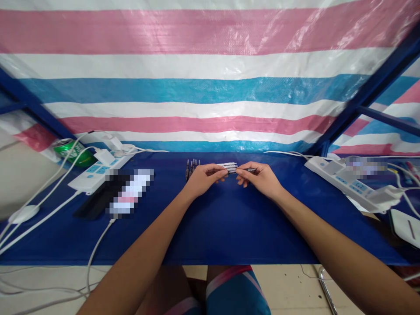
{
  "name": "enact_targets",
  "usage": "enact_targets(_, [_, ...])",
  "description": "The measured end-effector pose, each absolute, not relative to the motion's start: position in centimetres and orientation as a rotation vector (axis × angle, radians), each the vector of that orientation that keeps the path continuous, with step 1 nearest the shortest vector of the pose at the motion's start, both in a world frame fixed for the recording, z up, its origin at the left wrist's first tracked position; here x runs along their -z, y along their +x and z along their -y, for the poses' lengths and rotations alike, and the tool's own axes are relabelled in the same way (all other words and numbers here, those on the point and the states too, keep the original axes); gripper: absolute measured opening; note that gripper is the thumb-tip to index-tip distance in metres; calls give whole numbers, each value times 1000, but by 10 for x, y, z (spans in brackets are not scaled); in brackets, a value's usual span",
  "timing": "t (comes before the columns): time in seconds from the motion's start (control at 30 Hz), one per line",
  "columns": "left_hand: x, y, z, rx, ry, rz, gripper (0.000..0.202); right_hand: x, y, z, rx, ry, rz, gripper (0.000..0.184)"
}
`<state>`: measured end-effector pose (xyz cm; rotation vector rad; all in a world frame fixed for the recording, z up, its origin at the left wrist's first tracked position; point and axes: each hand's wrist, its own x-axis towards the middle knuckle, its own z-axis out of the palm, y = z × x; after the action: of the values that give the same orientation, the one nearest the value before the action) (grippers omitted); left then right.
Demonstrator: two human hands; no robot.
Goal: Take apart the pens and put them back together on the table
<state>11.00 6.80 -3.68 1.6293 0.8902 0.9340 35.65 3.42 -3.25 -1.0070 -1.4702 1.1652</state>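
Forearms reach up-frame; hands meet at centre of table (210, 227).
Left hand (204, 178) and right hand (260, 178) each pinch one end of pen (245, 169), its axis left-right; pen pile (229, 165) lies just behind the fingertips.

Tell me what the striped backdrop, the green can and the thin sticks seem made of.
Striped backdrop: likely woven plastic tarpaulin, glossy, fine weave grain. Green can: probably aluminium, shiny printed wall. Thin sticks: silvery sheen, metal or plastic, unclear.
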Motion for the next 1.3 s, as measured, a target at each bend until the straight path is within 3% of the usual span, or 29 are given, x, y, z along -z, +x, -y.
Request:
enact_targets(0.1, [37,110,-68,-997,1605,-860,53,34,357,-36,-1163,-1008,1467,41])
enact_targets(0.27, [38,110,-69,-914,1576,-846,52,36,357,-37,-1160,-1004,1448,42])
enact_targets(0.37, [40,110,-69,-960,1578,-783,80,36,357,-37,-1162,-995,1441,42])
enact_targets(0.4, [40,110,-69,-940,1562,-781,81,36,357,-37,-1163,-993,1444,42])
enact_targets(0.5, [42,110,-69,-873,1561,-790,65,36,357,-37,-1162,-997,1464,42])
enact_targets(0.63, [41,110,-70,-916,1624,-782,73,35,356,-37,-1145,-1002,1474,42])
enact_targets(0.77, [40,108,-70,-863,1668,-822,50,36,357,-37,-1125,-1013,1494,41])
enact_targets(0.87, [39,107,-69,-898,1743,-839,54,38,358,-37,-1124,-1039,1518,40])
enact_targets(1.03, [37,106,-68,-905,1813,-936,39,40,358,-38,-1118,-1038,1533,41])
enact_targets(1.17, [35,105,-68,-940,1885,-935,49,40,357,-38,-1123,-1042,1539,42])
enact_targets(1.3, [32,104,-66,-868,1982,-954,35,39,357,-37,-1108,-1042,1544,43])
